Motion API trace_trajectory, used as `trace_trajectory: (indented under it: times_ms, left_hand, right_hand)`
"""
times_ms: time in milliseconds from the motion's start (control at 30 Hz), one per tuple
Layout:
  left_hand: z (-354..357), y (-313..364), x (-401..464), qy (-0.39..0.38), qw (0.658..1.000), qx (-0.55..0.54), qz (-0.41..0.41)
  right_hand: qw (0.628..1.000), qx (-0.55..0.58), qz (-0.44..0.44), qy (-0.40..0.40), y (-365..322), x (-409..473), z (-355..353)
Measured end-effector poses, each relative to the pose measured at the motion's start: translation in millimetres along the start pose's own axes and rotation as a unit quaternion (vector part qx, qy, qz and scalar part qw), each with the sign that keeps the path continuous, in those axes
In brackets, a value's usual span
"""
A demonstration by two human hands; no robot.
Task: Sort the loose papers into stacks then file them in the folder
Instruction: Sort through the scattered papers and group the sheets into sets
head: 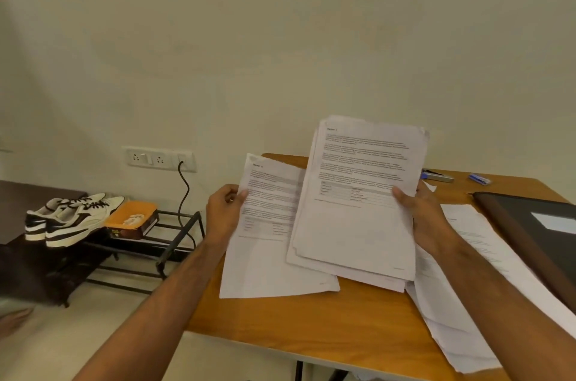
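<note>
My right hand [427, 218] grips a stack of printed papers [358, 193] by its right edge and holds it tilted up above the wooden table [311, 321]. My left hand [224, 209] pinches a single printed sheet [268, 234] by its left edge; that sheet lies partly under the stack. More loose papers [461, 287] lie spread on the table under my right forearm. A dark folder [536, 224] with a pale label lies at the table's right edge.
A stapler [436, 175] and a small blue item [480, 178] sit at the table's far side. Left of the table stands a black metal rack [162, 243] with white sneakers [71, 218] and an orange box [131, 218]. A cable hangs from a wall socket [159, 158].
</note>
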State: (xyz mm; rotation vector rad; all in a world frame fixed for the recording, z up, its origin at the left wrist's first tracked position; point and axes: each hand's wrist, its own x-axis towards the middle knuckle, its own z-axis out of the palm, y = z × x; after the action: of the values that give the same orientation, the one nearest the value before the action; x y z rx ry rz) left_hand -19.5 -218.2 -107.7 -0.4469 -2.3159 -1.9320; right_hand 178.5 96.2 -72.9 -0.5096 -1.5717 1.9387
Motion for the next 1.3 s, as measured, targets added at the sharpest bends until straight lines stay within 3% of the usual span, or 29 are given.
trace_trajectory:
  times_ms: [100,300,500,767,833,900,967,1000,1067,1133,1200,1300]
  left_hand:
    - [7.5,5.7,-0.2,-0.035,0.996,-0.082,-0.017]
    - [19.7,11.1,-5.7,-0.053,0.988,-0.142,-0.027]
    - [60.5,32.0,-24.8,-0.088,0.983,-0.162,0.0]
    - [52.1,27.0,-17.5,-0.189,0.953,-0.229,-0.059]
    - [50.2,27.9,-19.6,-0.193,0.958,-0.208,-0.049]
    - [47.8,27.7,-21.5,-0.17,0.978,-0.117,-0.031]
    - [41.6,14.8,-13.0,-0.108,0.986,0.127,0.028]
    - [36.2,7.9,-8.0,-0.07,0.954,0.286,0.053]
    - [21.1,-14.1,5.5,-0.056,0.896,0.438,0.036]
    - [6.2,-30.7,17.6,-0.108,0.906,0.404,-0.059]
    - [-7.8,-42.7,24.4,-0.14,0.938,0.286,-0.139]
    - [-22.7,-45.8,24.4,-0.108,0.963,0.221,-0.114]
  right_hand:
    - [0.998,0.047,0.014,-0.026,-5.3,-3.8,0.1]
    - [0.992,0.094,0.072,-0.054,-3.5,-11.1,9.0]
    - [0.985,0.052,0.122,-0.114,19.8,-8.9,23.4]
    - [0.983,-0.042,0.126,-0.126,18.7,-3.6,11.6]
    - [0.983,-0.052,0.117,-0.131,18.6,-4.5,14.5]
    - [0.989,-0.05,0.095,-0.102,20.3,-3.3,15.7]
    - [0.995,-0.068,0.064,-0.042,20.7,-0.1,13.4]
    - [0.995,-0.08,0.052,-0.019,20.1,1.6,12.5]
    - [0.994,-0.098,0.041,0.0,18.7,4.3,8.9]
    - [0.993,-0.111,0.041,-0.011,17.2,6.2,5.7]
    - [0.991,-0.124,0.043,-0.022,17.1,7.1,3.3]
    - [0.992,-0.114,0.05,-0.015,18.8,7.5,4.2]
